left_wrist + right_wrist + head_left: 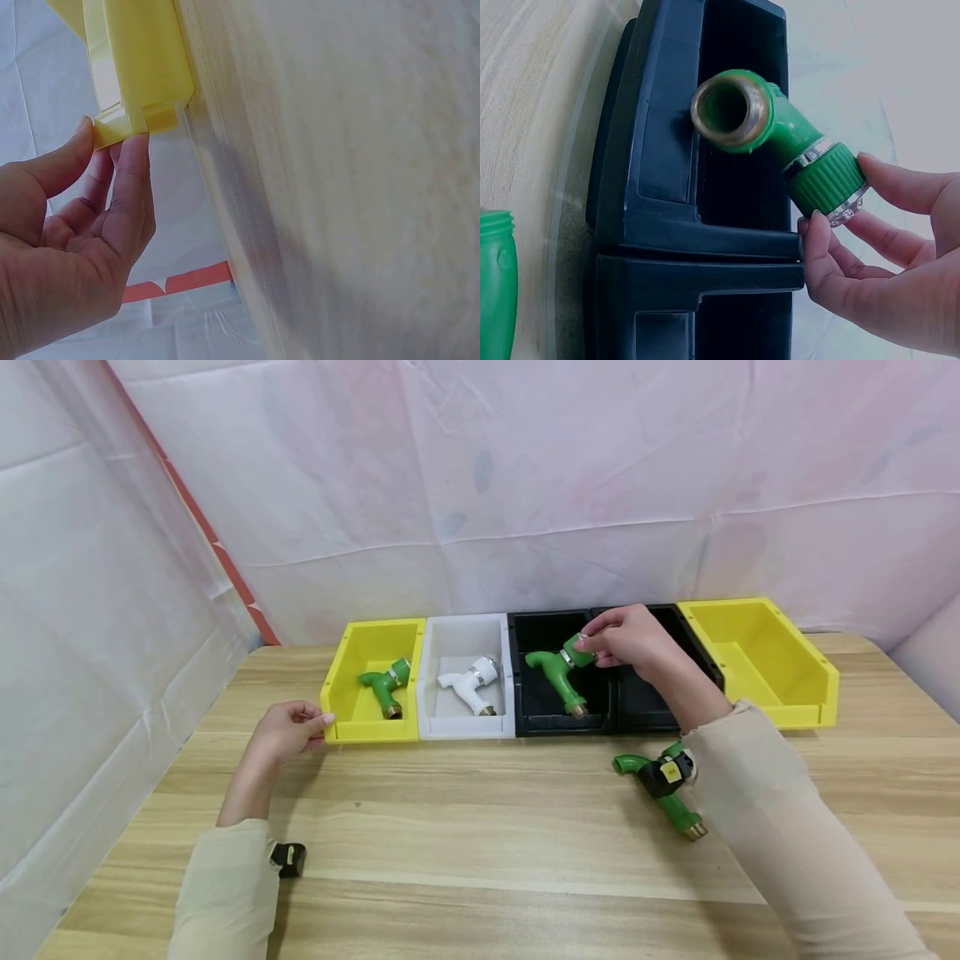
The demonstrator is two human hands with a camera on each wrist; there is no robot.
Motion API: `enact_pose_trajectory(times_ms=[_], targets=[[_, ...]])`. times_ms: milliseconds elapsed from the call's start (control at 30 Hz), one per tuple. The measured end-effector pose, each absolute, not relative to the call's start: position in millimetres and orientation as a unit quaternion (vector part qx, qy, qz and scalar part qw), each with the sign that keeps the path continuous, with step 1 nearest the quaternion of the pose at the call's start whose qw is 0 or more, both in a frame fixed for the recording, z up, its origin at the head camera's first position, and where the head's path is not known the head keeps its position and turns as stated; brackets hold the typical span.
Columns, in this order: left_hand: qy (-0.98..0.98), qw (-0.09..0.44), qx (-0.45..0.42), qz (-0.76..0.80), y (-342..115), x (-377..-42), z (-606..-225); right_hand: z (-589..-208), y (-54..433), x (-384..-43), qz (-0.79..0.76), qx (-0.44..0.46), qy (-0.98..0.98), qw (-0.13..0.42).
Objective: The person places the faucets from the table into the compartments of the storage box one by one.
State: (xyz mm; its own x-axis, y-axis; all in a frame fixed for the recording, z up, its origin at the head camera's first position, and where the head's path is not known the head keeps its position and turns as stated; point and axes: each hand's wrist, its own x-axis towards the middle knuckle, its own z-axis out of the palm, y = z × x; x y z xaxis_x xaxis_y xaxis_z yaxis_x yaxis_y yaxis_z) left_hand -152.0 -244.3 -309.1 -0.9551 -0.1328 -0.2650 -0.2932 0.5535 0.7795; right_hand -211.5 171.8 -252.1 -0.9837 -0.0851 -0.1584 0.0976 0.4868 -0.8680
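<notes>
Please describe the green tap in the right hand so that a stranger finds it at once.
Find the row of bins along the wooden table. At the left black bin, the right hand pinches a green tap by its knob. Only this tap is in a hand.

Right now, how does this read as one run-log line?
left grip: pinches leftmost yellow bin | right grip: holds green tap by knob at left black bin | table: another green tap

Makeshift workspace: cloth walls (525, 468), table (480, 843), bins (375, 732)
</notes>
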Motion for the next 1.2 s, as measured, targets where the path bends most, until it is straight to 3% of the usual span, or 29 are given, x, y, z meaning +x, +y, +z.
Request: enact_pose_trajectory(times_ms=[1200], targets=[[0.877,0.096,-0.132,0.452,-244,-149,-308,-268,148,-219,-0.443,0.026,0.896,0.031]])
